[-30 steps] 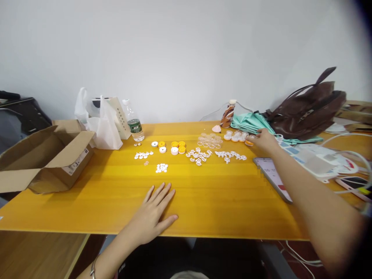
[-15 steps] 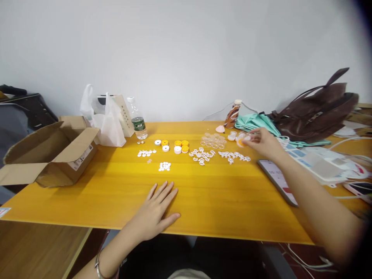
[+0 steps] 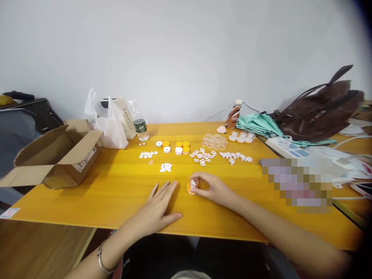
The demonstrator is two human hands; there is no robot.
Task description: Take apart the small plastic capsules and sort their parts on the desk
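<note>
My right hand (image 3: 210, 188) grips a small clear-topped capsule with an orange-and-white base (image 3: 192, 187) at the front middle of the table, in a thumb-and-finger hold. Flat on the wood to its left, with fingers stretched out, rests my left hand (image 3: 162, 207), holding nothing. Beyond the hands lie several small white discs (image 3: 166, 167), white mushroom-shaped bits (image 3: 148, 154), white cut-out pieces (image 3: 202, 155) and more white pieces (image 3: 236, 156). Behind these are yellow and white round caps (image 3: 178, 150), clear cups (image 3: 214, 141) and clear-topped capsules (image 3: 241, 137).
An opened cardboard box (image 3: 69, 157) and a white plastic bag (image 3: 112, 128) stand at left, near a water bottle (image 3: 141, 124). At right are a brown drink bottle (image 3: 234, 115), teal cloth (image 3: 257, 124), brown backpack (image 3: 319, 110), power strip (image 3: 287, 149) and a pixelated patch.
My right hand has come from the capsules at back right to the front middle, bringing one capsule with it. My left hand stays flat on the table.
</note>
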